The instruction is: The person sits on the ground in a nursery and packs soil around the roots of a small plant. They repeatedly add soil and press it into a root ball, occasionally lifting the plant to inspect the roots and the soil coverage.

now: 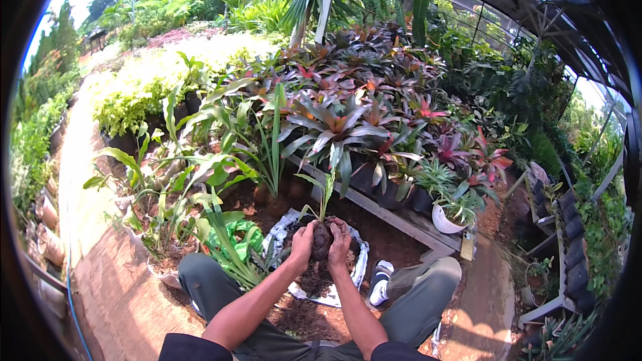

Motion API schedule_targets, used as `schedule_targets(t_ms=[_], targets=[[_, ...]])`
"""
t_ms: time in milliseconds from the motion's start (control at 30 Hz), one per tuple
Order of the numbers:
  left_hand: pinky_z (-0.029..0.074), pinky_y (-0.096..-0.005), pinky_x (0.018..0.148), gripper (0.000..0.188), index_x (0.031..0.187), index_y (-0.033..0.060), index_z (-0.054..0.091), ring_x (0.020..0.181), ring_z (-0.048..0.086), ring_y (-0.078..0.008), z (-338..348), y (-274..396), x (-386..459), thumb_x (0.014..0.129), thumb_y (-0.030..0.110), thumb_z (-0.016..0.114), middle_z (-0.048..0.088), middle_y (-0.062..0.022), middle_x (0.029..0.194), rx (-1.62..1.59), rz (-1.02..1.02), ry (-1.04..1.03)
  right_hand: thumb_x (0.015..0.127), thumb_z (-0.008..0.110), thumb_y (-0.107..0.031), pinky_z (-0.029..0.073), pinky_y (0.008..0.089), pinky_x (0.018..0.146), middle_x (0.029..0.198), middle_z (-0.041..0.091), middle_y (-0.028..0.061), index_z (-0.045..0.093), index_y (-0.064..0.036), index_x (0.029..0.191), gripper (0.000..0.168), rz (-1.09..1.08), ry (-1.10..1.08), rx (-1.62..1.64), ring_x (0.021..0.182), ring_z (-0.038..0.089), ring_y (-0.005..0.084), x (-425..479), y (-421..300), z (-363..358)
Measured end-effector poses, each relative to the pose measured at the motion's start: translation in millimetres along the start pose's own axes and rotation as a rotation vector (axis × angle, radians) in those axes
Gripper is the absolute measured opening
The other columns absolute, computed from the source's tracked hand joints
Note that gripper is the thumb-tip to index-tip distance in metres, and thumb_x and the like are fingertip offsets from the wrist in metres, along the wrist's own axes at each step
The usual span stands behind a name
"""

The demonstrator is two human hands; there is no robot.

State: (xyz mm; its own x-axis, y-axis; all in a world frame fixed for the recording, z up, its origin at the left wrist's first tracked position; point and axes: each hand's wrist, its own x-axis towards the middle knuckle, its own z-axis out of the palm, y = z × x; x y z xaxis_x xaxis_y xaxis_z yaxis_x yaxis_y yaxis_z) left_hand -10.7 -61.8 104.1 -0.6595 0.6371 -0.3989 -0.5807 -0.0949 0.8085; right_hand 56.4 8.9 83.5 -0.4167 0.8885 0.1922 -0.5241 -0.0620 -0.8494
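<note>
Both hands cup the dark root ball (321, 243) of a small plant with upright green leaves (328, 193). My left hand (305, 241) presses on its left side and my right hand (339, 240) on its right side. Below them lies an opened white sack (360, 265) holding dark loose soil (316, 281). The root ball is held over this soil; whether it touches the soil is hidden by the hands.
A green plastic bag (235, 238) and long-leaved plants stand on the left. Behind a wooden frame (401, 220) are many potted bromeliads (336, 128). A white pot (446, 219) with a spiky plant sits on the right. A blue hose (72, 306) runs along the left path.
</note>
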Motion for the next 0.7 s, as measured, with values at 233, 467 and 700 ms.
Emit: schedule_targets(t_ms=[233,467,700], targets=[[0.052,-0.0300,0.076,0.040,0.105,0.0022,0.067,0.083,0.063,-0.0132,-0.8,11.3,-4.5,0.094,0.040,0.059,0.068,-0.0038,0.095,-0.072,-0.017,-0.009,0.098,0.054,-0.016,0.042,0.0259,0.089,0.104,0.065,0.0051,0.064,0.003,0.107,0.023,-0.091,0.007,-0.144,0.098,0.057,0.0124,-17.4,-16.3,19.1],[0.052,-0.0321,0.073,0.045,0.095,0.0061,0.069,0.075,0.064,-0.0149,-0.8,14.5,1.4,0.095,0.050,0.059,0.069,-0.0035,0.090,-0.214,-0.169,-0.116,0.101,0.049,-0.022,0.044,0.0359,0.094,0.105,0.066,0.0123,0.065,0.004,0.106,0.031,-0.222,0.129,-0.399,0.099,0.061,0.0225,-34.6,-18.5,27.6],[0.052,-0.0322,0.068,0.047,0.094,0.0042,0.067,0.070,0.061,-0.0146,-11.6,6.7,-5.4,0.096,0.051,0.059,0.067,-0.0029,0.085,-0.087,-0.146,-0.036,0.100,0.046,-0.021,0.045,0.0411,0.097,0.107,0.066,0.0200,0.065,0.006,0.105,0.034,-0.394,0.095,-0.609,0.107,0.062,0.0336,-53.2,-18.1,29.4]])
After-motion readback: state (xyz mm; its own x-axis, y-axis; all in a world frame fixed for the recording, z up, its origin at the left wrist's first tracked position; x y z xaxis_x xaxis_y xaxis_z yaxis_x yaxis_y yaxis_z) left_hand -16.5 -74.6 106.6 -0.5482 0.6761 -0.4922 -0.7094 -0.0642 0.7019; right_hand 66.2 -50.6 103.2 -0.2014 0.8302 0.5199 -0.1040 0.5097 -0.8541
